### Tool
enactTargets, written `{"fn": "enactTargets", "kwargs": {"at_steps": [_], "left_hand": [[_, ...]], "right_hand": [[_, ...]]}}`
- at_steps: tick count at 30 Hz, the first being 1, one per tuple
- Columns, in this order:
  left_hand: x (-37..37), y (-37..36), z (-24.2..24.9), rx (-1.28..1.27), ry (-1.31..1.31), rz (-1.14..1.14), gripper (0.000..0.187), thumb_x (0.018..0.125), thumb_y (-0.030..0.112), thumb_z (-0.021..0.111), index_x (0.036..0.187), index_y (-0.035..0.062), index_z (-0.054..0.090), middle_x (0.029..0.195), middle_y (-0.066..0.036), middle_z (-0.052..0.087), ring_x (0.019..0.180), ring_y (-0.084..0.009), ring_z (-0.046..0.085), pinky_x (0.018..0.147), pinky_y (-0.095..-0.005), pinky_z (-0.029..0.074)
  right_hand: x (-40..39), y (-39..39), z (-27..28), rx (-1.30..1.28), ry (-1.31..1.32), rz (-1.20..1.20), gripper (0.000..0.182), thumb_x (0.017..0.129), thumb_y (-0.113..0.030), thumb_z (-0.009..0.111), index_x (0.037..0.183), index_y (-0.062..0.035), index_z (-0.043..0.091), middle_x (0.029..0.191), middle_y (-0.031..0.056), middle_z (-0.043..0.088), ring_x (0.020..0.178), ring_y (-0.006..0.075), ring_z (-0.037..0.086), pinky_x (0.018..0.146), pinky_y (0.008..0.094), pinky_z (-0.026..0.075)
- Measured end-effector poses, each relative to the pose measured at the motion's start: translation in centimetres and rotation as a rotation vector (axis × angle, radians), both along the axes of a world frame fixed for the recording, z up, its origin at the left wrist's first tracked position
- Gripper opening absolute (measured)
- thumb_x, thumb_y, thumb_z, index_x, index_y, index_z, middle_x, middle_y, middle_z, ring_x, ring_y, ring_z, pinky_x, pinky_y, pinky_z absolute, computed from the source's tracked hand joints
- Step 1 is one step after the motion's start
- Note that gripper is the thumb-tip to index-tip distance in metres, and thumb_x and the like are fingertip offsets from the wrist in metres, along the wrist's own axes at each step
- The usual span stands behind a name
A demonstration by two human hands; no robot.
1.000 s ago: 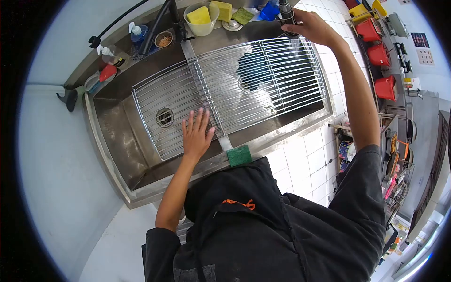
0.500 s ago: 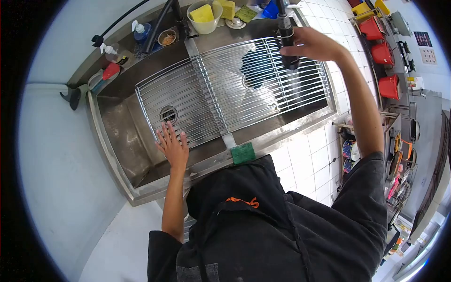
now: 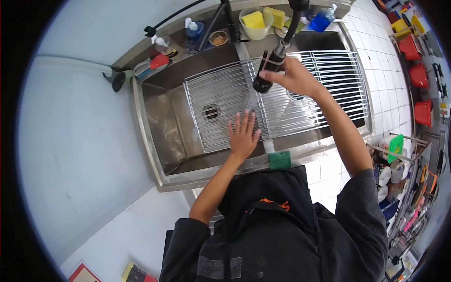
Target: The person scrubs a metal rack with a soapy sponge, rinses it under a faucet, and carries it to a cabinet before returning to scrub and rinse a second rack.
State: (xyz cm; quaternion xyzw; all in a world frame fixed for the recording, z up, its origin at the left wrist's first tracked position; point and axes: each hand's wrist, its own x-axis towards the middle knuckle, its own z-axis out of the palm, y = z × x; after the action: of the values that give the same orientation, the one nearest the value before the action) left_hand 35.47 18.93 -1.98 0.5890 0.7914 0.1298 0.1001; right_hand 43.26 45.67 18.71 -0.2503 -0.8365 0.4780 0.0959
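Observation:
My right hand (image 3: 297, 77) is wrapped around a black spray faucet head (image 3: 266, 75), which points down over the middle of the sink. A thin stream of water runs from its nozzle toward the fingertips of my left hand (image 3: 243, 137). That hand lies with fingers spread on a metal wire rack (image 3: 226, 84), near the rack's front edge. The rack spans both basins of a stainless steel sink (image 3: 162, 127). Beneath it a round drain (image 3: 211, 113) shows between the wires. On the sink's front rim, right of my left hand, sits a green scouring pad (image 3: 280, 160).
Along the back ledge stand a tub (image 3: 256, 32) of yellow sponges, a blue soap bottle (image 3: 323, 19), more pump bottles (image 3: 193, 29) and a small bowl (image 3: 219, 38). A wall (image 3: 89, 127) borders the left side. Shelves with red bins (image 3: 413, 49) stand at the right.
My right hand has brought the spray head left, toward the middle of the rack, and water now shows below it. My left hand has shifted right along the rack. The view has turned left.

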Motion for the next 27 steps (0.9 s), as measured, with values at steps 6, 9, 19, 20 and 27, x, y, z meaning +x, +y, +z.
{"fn": "enactTargets", "kwargs": {"at_steps": [6,9,19,20,27], "left_hand": [[-1.3,3.8,-0.1,0.032,0.024,0.030,0.065,0.103,0.050,0.041,0.158,0.0161,0.032,0.166,-0.007,0.023,0.153,-0.0360,0.018,0.119,-0.0633,0.011],[-3.1,5.6,-0.5,0.051,0.031,0.120,0.065,0.103,0.050,0.040,0.158,0.0164,0.030,0.166,-0.007,0.023,0.153,-0.0367,0.017,0.118,-0.0650,0.009],[-14.1,4.9,-1.2,0.017,0.143,0.500,0.067,0.103,0.051,0.040,0.159,0.0157,0.027,0.166,-0.012,0.022,0.151,-0.0429,0.016,0.116,-0.0684,0.011],[-14.7,4.7,-1.4,0.024,0.150,0.544,0.067,0.103,0.051,0.040,0.159,0.0146,0.028,0.165,-0.012,0.023,0.151,-0.0433,0.017,0.115,-0.0681,0.013],[-17.2,2.2,-2.2,0.269,-0.305,0.684,0.071,0.102,0.042,0.048,0.154,-0.0007,0.028,0.160,-0.024,0.027,0.146,-0.0466,0.026,0.114,-0.0618,0.024]], "right_hand": [[0.0,-0.3,-0.7,0.061,0.105,-0.076,0.040,0.090,-0.035,0.075,0.092,0.0044,0.067,0.081,0.0156,0.072,0.071,0.0215,0.069,0.065,0.0331,0.053],[-0.6,0.2,-1.1,0.175,0.195,-0.183,0.034,0.091,-0.028,0.074,0.098,0.0039,0.066,0.084,0.0173,0.072,0.069,0.0266,0.070,0.062,0.0335,0.053],[-6.9,-3.6,-1.1,0.046,0.259,-0.351,0.030,0.089,-0.025,0.075,0.103,-0.0006,0.066,0.081,0.0165,0.071,0.068,0.0311,0.066,0.064,0.0368,0.052],[-7.1,-3.8,-1.2,0.038,0.285,-0.294,0.031,0.088,-0.025,0.076,0.105,-0.0005,0.066,0.082,0.0156,0.071,0.067,0.0295,0.065,0.064,0.0362,0.052],[-3.9,0.5,-4.7,-0.477,0.275,0.174,0.070,0.079,0.006,0.055,0.146,-0.0076,0.041,0.141,0.0112,0.050,0.131,0.0246,0.047,0.110,0.0391,0.039]]}}
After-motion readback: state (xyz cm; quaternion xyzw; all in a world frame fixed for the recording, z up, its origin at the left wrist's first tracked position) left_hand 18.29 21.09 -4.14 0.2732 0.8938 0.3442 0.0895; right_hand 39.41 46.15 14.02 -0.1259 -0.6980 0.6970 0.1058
